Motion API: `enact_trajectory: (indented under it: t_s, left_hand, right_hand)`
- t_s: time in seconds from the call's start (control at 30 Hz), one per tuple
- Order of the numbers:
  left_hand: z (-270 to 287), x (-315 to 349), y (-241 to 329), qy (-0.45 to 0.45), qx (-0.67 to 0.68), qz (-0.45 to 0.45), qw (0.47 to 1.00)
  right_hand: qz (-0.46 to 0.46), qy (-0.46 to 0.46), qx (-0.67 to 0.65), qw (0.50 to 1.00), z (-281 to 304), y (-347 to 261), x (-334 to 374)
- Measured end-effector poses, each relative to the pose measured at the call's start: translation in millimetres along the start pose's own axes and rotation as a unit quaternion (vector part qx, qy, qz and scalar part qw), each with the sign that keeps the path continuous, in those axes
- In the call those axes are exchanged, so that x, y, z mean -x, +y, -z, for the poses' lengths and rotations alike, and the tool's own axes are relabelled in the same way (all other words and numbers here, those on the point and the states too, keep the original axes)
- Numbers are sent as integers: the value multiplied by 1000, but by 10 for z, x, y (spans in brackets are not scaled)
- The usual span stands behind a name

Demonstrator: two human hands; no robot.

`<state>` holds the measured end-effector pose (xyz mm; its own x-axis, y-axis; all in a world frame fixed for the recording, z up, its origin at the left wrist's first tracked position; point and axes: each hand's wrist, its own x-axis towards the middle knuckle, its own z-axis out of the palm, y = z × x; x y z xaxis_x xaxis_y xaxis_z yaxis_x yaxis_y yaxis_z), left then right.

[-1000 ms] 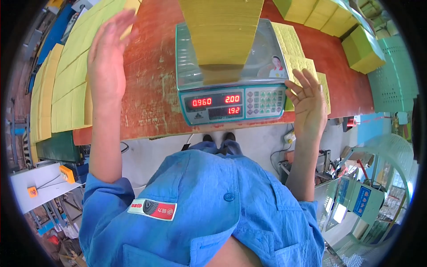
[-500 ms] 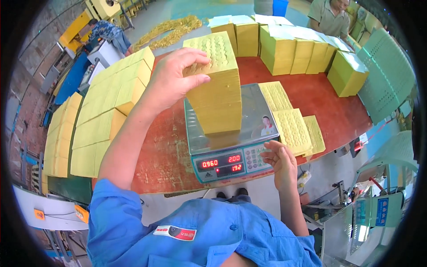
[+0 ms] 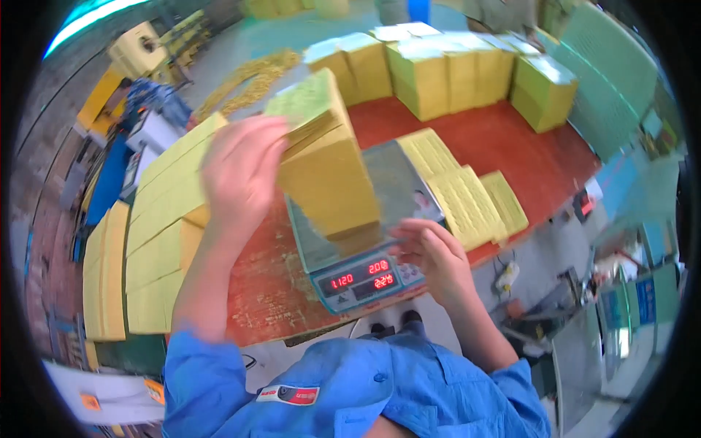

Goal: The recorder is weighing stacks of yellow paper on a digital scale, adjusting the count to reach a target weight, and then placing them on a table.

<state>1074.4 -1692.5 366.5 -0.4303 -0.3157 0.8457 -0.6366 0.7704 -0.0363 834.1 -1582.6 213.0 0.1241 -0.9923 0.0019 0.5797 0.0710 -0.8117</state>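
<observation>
Yellow paper stack [image 3: 332, 182]: on scale [image 3: 358, 241], near tabletop [image 3: 255, 292] front edge. Left hand [image 3: 241, 175], grip pinching extra sheets [image 3: 303, 102], newly lifted atop; display changed. Right hand [image 3: 434, 259] spread, still beside scale.

This was a small factory or packing workshop. A worn red worktable [image 3: 540, 164] filled the middle, loaded with tall stacks of yellow paper sheets [image 3: 438, 73] from ten o'clock round to two o'clock. An electronic weighing scale [image 3: 361, 274] with red digits stood near the centre, just above six o'clock. At eleven o'clock lay a bare green concrete floor [image 3: 292, 33] with a heap of yellow scraps [image 3: 255, 73] and yellow machinery [image 3: 139, 47]. A brick wall [image 3: 44, 190] ran along nine o'clock. The person wore a blue work shirt [image 3: 365, 387] at six o'clock.
</observation>
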Motion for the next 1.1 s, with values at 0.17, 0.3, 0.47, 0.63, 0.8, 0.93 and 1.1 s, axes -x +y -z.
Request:
enact_trajectory:
  t_s: [0.17,0.3,0.47,0.63,0.8,0.93,1.1]
  left_hand:
    - [618,406,864,-282,-34,-136,949]
    - [273,860,1065,-242,42,-267,932]
    - [-344,1079,1188,-192,266,141,934]
    - [-1139,705,1080,-256,267,208,906]
    - [-2772,-68,726,-316,24,161,935]
    - [-3578,-409,167,-577,-98,258,769]
    - [-4078,-190,-391,-724,33,292,624]
  right_hand:
    - [-10,-174,-170,970,-312,-242,145]
    - [-70,-21,-134,988,-272,-242,351]
    - [-26,148,-50,987,425,-159,508]
    - [62,274,-17,960,1269,-567,469]
    - [79,295,-78,949,2164,-868,158]
    - [86,310,-94,942,2755,-1115,110]
    - [15,294,-132,946,3360,-1266,62]
